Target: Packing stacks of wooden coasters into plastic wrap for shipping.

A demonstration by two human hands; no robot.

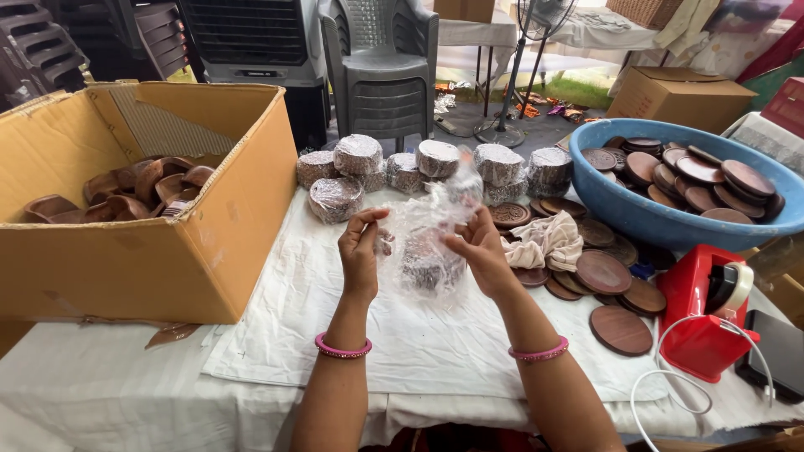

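My left hand [360,247] and my right hand [479,247] both pinch the top of a clear plastic bag [427,238] held above the white cloth. Inside the bag sits a stack of round brown wooden discs [429,266], blurred by the plastic. Each wrist wears a pink bangle. Behind the bag stands a row of several round stacks wrapped in clear plastic [435,163]. Loose brown wooden discs [607,272] lie to the right of my right hand, beside a crumpled cream cloth [548,243].
An open cardboard box [159,251] with brown wooden pieces stands at the left. A blue tub [662,222] of discs sits at the right, with a red tape dispenser [708,314], a white cable and a dark phone [775,351] near it. A grey chair [381,71] is behind.
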